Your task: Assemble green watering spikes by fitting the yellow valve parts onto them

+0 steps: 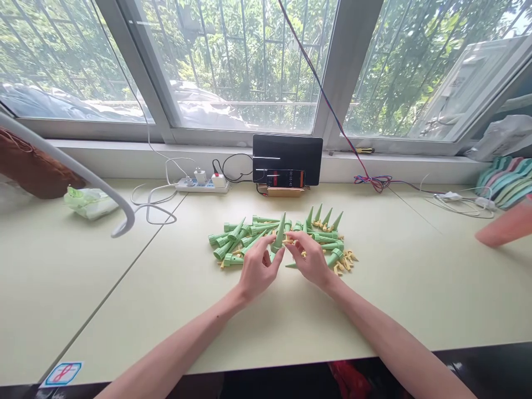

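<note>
Between the thumb and fingers of my left hand is a green plastic spike, its point upward. Close beside it, my right hand pinches a small yellow plastic piece against or near the spike's side; whether they touch I cannot tell. Behind and around both hands lies a heap of similar green spikes, mostly on their sides. Several more spikes stand upright at the heap's back right, with yellow pieces at their bases. Loose yellow pieces are scattered right of my right hand.
A dark tablet and a phone lean at the back of the table. A power strip with cables lies behind the heap. A white curved tube reaches in from the left, and a reddish object is at the right.
</note>
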Tool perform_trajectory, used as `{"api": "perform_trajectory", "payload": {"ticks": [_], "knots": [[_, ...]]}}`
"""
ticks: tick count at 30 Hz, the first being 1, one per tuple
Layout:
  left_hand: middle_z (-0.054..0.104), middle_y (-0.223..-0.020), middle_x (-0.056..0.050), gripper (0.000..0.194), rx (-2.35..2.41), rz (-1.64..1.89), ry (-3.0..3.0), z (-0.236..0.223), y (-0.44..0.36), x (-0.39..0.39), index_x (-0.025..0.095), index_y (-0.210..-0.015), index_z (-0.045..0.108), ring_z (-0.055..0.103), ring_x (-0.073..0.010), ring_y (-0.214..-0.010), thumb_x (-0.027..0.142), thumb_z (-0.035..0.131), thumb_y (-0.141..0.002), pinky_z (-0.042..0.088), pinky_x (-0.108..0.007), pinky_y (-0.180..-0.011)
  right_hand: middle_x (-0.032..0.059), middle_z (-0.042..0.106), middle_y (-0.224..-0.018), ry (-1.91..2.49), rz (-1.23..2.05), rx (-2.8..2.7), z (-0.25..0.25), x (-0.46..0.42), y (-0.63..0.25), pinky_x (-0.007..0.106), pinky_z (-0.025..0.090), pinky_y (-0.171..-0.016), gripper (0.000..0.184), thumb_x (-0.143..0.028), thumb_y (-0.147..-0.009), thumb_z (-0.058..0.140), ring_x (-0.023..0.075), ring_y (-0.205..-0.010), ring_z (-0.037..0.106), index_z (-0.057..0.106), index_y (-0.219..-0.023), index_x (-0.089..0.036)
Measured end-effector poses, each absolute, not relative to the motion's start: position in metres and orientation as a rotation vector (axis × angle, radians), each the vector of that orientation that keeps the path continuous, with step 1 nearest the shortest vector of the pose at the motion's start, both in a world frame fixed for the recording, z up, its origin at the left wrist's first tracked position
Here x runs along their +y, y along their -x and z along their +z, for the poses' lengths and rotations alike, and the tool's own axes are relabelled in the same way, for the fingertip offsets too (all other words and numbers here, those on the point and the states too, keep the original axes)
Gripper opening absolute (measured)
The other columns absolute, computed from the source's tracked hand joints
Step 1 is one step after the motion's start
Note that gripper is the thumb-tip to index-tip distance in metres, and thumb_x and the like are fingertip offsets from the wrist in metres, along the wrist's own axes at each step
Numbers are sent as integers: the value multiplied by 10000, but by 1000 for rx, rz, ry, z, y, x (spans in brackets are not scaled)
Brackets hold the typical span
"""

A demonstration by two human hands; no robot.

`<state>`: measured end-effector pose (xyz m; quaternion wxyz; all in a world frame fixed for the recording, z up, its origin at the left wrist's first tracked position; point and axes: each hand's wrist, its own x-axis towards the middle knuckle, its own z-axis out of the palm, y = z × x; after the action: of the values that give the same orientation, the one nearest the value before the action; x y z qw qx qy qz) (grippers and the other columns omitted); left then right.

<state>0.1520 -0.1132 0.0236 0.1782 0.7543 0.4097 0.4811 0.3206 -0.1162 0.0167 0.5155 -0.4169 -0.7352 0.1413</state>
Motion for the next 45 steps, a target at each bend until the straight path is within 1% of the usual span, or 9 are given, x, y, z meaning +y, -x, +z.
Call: {"api": "perform_trajectory", "payload": {"ticks": [7, 12, 15, 22, 26, 29, 37, 42, 45], "knots": [[651, -927, -34, 211, 1131, 1348, -2140, 24, -152, -114, 179, -1074, 559, 416, -23, -410, 301, 592, -905, 411, -192, -440, 54, 646, -936, 999, 347, -1761, 14, -115, -322, 265, 493, -598, 188, -275, -997, 498, 135, -649, 572, 606, -1138, -213], [652, -943, -46, 219, 1131, 1345, -2133, 23, -152, -113, 175, -1075, 561, 416, -22, -408, 315, 588, -910, 412, -194, -437, 61, 650, -927, 1012, 359, -1764, 12, -113, -322, 281, 500, -637, 192, -292, -997, 497, 156, -704, 590, 613, -1126, -210], [649, -950, -42, 221, 1117, 1344, -2134, 22, -151, -113, 183, -1084, 564, 416, -23, -414, 320, 587, -913, 409, -194, -436, 63, 650, -911, 1018, 374, -1764, 12, -113, -323, 289, 498, -645, 197, -305, -1000, 489, 158, -703, 584, 618, -1110, -204], [624, -934, -20, 259, 1053, 1323, -2122, 20, -150, -111, 216, -1163, 582, 436, -36, -452, 311, 581, -923, 402, -192, -443, 30, 605, -807, 1006, 387, -1781, 14, -114, -324, 266, 454, -624, 180, -298, -1011, 459, 140, -651, 550, 603, -985, -193], [628, -1000, -31, 274, 1020, 1280, -2092, 20, -150, -111, 237, -1205, 587, 428, -37, -468, 295, 559, -939, 411, -199, -458, 15, 566, -734, 999, 347, -1818, 14, -114, -324, 256, 425, -621, 267, -298, -1028, 404, 137, -640, 511, 546, -826, -198], [636, -1055, -37, 283, 1004, 1273, -2092, 21, -150, -112, 264, -1227, 589, 411, -36, -471, 285, 547, -948, 413, -198, -463, -4, 507, -665, 1016, 342, -1836, 14, -114, -324, 251, 393, -584, 338, -319, -1041, 352, 131, -586, 455, 494, -757, -203], [642, -1043, -49, 285, 1023, 1289, -2124, 19, -151, -113, 254, -1230, 582, 441, -48, -482, 289, 543, -950, 441, -199, -473, -6, 503, -643, 1031, 397, -1834, 13, -114, -325, 251, 378, -564, 398, -357, -1049, 319, 124, -556, 461, 458, -708, -207], [643, -1085, -59, 268, 1033, 1294, -2127, 17, -152, -112, 264, -1218, 588, 403, -37, -460, 295, 535, -957, 432, -197, -458, -5, 507, -630, 1036, 401, -1839, 13, -114, -325, 258, 383, -562, 427, -374, -1052, 294, 126, -547, 468, 468, -699, -207], [649, -1065, -53, 263, 1041, 1313, -2150, 17, -152, -112, 251, -1203, 589, 401, -31, -445, 292, 553, -946, 419, -193, -447, -8, 508, -630, 1041, 411, -1832, 13, -113, -325, 257, 383, -564, 426, -371, -1052, 292, 123, -547, 467, 468, -703, -205]]}}
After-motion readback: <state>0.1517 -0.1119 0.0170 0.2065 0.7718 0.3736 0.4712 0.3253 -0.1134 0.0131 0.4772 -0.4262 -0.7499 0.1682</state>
